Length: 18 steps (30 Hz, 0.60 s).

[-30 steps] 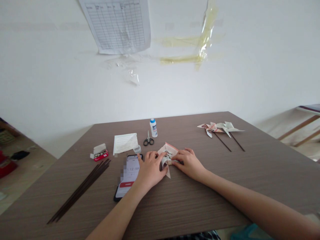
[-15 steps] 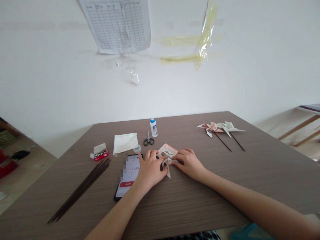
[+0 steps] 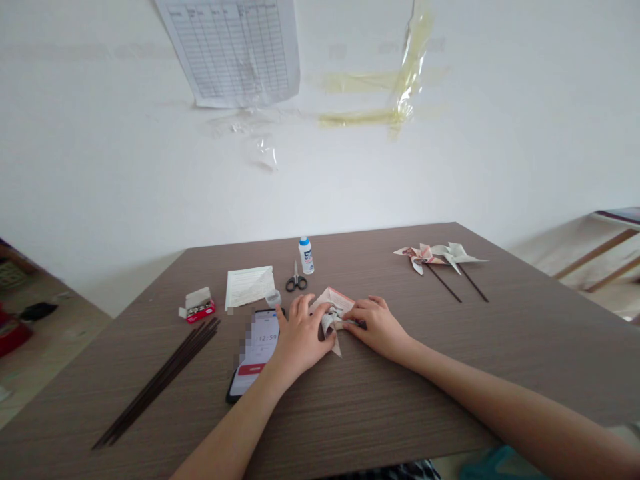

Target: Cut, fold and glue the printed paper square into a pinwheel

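A folded paper pinwheel (image 3: 334,313), printed in pink and white, lies on the wooden-look table (image 3: 400,380) between my hands. My left hand (image 3: 301,337) presses its fingers on the paper's left side, and my right hand (image 3: 377,327) pinches its right side. Their fingers hide the pinwheel's centre. One pointed paper tip sticks out below, toward me. Just left of my left hand lies a smartphone (image 3: 254,353) with a timer on its screen, and its lower part touches my left wrist.
Scissors (image 3: 296,280), a white glue bottle (image 3: 306,256), a paper sheet (image 3: 249,287) and a small red box (image 3: 197,309) stand beyond the phone. Dark sticks (image 3: 160,380) lie at left. Two stick-mounted pinwheels (image 3: 435,257) lie at far right.
My left fingers have closed further over the paper and now cover more of its centre. My right hand has stayed in place, and the view has shifted very slightly.
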Available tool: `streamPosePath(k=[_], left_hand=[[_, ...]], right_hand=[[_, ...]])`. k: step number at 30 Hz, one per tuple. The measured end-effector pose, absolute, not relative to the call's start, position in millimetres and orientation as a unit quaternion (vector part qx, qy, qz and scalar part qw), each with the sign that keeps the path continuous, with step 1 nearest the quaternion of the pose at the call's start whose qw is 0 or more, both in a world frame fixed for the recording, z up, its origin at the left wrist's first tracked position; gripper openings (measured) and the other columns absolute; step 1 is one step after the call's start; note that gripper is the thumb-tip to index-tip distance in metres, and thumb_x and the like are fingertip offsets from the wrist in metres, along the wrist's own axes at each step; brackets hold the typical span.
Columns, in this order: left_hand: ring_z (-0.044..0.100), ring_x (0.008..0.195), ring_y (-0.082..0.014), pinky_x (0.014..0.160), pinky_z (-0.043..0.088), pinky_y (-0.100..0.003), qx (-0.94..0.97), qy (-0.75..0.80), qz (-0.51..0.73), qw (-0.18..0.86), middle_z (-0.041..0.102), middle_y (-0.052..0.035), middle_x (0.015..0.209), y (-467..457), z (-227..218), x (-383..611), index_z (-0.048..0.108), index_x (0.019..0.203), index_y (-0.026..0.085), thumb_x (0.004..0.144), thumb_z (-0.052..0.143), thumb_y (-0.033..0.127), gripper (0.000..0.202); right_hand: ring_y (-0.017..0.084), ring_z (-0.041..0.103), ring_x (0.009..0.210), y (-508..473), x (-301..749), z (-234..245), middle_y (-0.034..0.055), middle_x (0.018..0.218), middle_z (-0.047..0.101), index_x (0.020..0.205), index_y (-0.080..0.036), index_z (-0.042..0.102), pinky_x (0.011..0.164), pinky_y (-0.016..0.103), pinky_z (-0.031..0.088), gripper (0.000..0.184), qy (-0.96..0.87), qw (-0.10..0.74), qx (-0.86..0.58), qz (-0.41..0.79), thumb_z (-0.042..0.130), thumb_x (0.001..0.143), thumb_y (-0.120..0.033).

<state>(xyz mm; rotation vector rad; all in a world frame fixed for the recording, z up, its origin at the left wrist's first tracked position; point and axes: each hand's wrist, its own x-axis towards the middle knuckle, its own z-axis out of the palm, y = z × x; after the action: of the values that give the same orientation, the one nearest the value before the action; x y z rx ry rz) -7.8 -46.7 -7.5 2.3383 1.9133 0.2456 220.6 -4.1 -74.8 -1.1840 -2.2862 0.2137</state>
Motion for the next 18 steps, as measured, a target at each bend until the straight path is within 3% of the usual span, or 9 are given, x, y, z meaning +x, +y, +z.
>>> streamPosePath(k=[8, 18], left_hand=[[0.053, 0.167, -0.0507, 0.139, 0.025, -0.095, 0.783, 0.614, 0.087, 0.047, 0.061, -0.0133, 0.180, -50.4, -1.5, -7.6, 0.091, 0.141, 0.041, 0.104, 0.086, 0.031, 0.039], [0.048, 0.171, -0.0539, 0.137, 0.023, -0.098, 0.795, 0.602, 0.072, 0.028, 0.057, -0.0134, 0.187, -50.4, -0.8, -8.1, 0.090, 0.146, 0.041, 0.109, 0.081, 0.032, 0.039]], right_hand=[[0.029, 0.083, 0.107, -4.0, 221.6, -74.0, 0.0069, 0.109, 0.089, 0.119, -0.030, 0.093, 0.125, 0.059, 0.051, 0.015, -0.852, 0.281, -0.434, 0.084, 0.080, 0.114, -0.036], [0.029, 0.084, 0.107, -4.3, 221.8, -73.1, 0.0074, 0.111, 0.090, 0.124, -0.029, 0.091, 0.125, 0.058, 0.051, 0.015, -0.850, 0.276, -0.440, 0.087, 0.081, 0.114, -0.034]])
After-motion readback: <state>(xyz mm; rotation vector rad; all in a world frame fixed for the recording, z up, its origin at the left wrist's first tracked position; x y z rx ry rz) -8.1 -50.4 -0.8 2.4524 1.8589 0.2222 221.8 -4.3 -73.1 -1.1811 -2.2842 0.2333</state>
